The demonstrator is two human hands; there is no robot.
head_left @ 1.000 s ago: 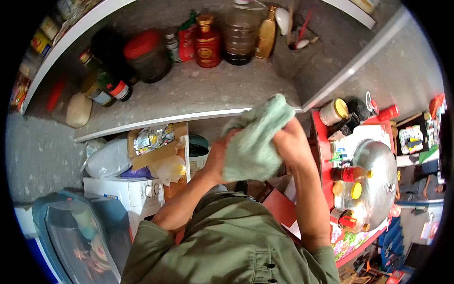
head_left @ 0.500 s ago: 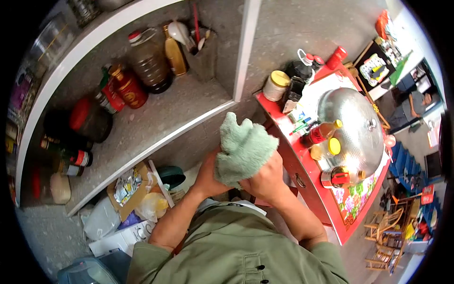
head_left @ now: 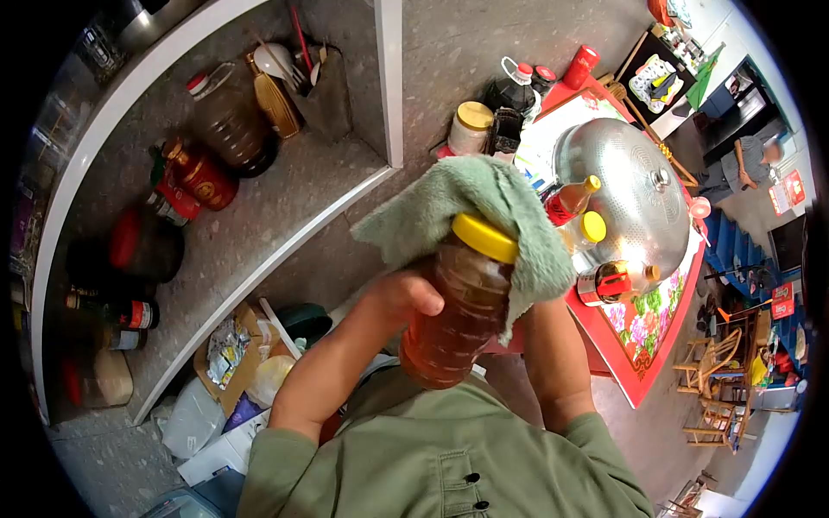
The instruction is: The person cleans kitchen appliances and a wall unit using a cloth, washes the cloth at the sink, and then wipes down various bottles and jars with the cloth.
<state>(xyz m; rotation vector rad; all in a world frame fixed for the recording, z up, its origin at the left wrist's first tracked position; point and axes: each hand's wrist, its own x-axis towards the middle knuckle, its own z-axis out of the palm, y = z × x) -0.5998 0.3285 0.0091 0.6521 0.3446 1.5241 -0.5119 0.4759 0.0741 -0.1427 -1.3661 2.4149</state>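
Note:
My left hand (head_left: 399, 302) is wrapped around the side of a plastic jar (head_left: 458, 315) with reddish-brown contents and a yellow lid, thumb toward me. The jar is tilted in front of my shirt. A pale green cloth (head_left: 449, 194) drapes over its top and far side, leaving part of the lid bare. At the jar's right my right hand (head_left: 542, 321) grips the cloth against it; the cloth covers most of its fingers.
On the right, a red table (head_left: 626, 375) bears a large metal dome lid (head_left: 617, 203), several bottles and a cream jar (head_left: 471, 128). A stone shelf (head_left: 285, 194) with bottles curves along the left, above a cardboard box (head_left: 237, 358). A person (head_left: 743, 164) is at far right.
The jar, out of sight before, now shows in my left hand. The cloth has spread out over its lid and right side. My view has shifted slightly to the right.

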